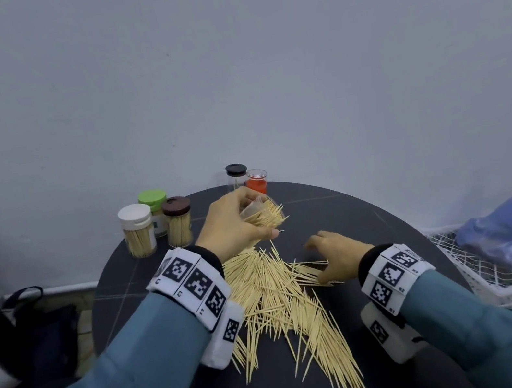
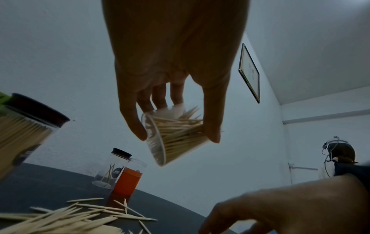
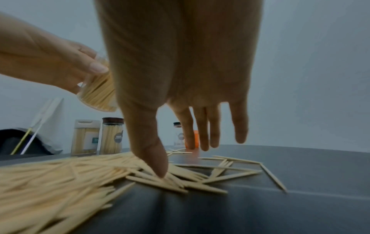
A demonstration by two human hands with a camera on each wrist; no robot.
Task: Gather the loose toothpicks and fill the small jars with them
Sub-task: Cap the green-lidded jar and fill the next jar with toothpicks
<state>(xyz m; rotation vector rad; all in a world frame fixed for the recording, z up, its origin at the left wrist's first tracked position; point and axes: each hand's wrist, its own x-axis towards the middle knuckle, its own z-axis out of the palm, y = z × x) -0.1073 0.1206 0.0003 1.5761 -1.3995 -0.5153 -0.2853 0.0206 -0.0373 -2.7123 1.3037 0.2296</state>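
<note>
Head view: the left hand [image 1: 231, 224] holds a small clear plastic jar [image 1: 259, 212] tilted on its side above the round dark table [image 1: 370, 208], fingers [image 2: 132, 120] and thumb curled round it. The jar is packed with pale wooden toothpicks whose tips stick out of its open mouth. Below it, a loose heap of pale wooden toothpicks [image 1: 275, 293] spreads across the table. The right hand [image 1: 337, 258] rests on the heap's right edge, fingers [image 3: 202, 126] straight and spread apart, thumb tip pressing on the sticks. At the table's far left stand three filled jars with white [image 1: 137, 230], green [image 1: 155, 211] and brown [image 1: 178, 221] lids; further back, a nearly empty black-lidded jar [image 1: 236, 176] touches an orange one [image 1: 256, 181].
</note>
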